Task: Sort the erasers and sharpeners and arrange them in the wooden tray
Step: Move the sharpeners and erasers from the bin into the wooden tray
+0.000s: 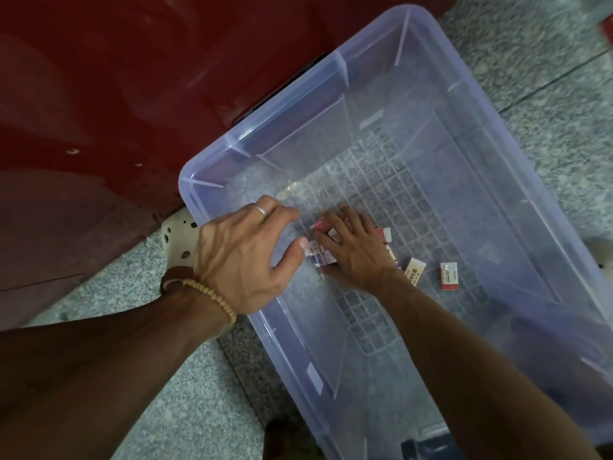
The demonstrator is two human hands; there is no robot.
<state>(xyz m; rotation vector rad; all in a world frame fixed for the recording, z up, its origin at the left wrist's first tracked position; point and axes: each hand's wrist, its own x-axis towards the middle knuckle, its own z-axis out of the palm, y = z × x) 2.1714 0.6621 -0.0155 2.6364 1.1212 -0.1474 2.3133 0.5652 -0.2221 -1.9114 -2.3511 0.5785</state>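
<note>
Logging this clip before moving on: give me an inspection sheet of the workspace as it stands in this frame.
Surface: speckled stone floor; a clear plastic bin stands on it.
Job's things: a cluster of wrapped erasers between the hands on the bin's bottom; two loose erasers to the right, a white one and a red-labelled one. Wooden tray and sharpeners: nothing seen.
Clutter: nothing seen inside the bin besides erasers.
Grippers: left hand beside the cluster, thumb touching it; right hand lies over the cluster, fingers spread.
Cables: nothing seen.
Surroundings: dark red panel left of the bin.
</note>
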